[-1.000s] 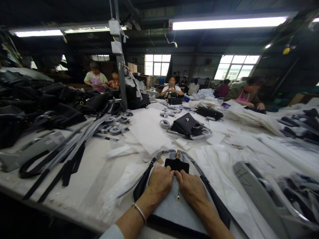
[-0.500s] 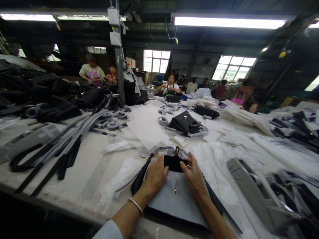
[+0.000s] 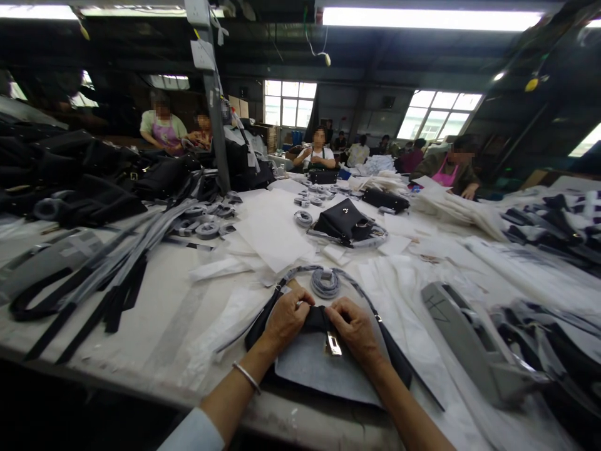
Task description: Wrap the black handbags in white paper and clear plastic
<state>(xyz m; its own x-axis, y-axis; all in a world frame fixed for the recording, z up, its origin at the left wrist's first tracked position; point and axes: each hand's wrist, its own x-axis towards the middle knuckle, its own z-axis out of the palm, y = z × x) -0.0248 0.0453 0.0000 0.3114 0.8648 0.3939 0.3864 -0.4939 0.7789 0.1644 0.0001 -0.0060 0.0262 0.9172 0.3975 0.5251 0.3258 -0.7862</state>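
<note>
A black handbag (image 3: 291,391) lies on the table in front of me, with a pale grey sheet (image 3: 323,376) over its front. Its short black flap (image 3: 315,318) is folded down toward me, and a gold metal clasp plate (image 3: 333,344) hangs at the flap's end. My left hand (image 3: 288,316) pinches the flap's left edge between thumb and fingers. On the other side, my right hand (image 3: 354,329) pinches the right edge. Beyond the hands, a wrapped strap coil (image 3: 325,283) rests inside the arch of the wrapped handle (image 3: 300,270).
Another black handbag (image 3: 342,220) sits farther back among white paper sheets (image 3: 272,235). Wrapped straps (image 3: 136,269) lie left. A grey plastic holder (image 3: 469,341) stands right beside plastic sheeting. Black bags (image 3: 89,163) are heaped at back left. Several people work beyond, one in a pink apron (image 3: 445,172).
The flap has turned from standing up to folded down toward me, bringing the gold clasp plate onto the grey sheet. Both hands now pinch its edges. The view has tilted slightly down.
</note>
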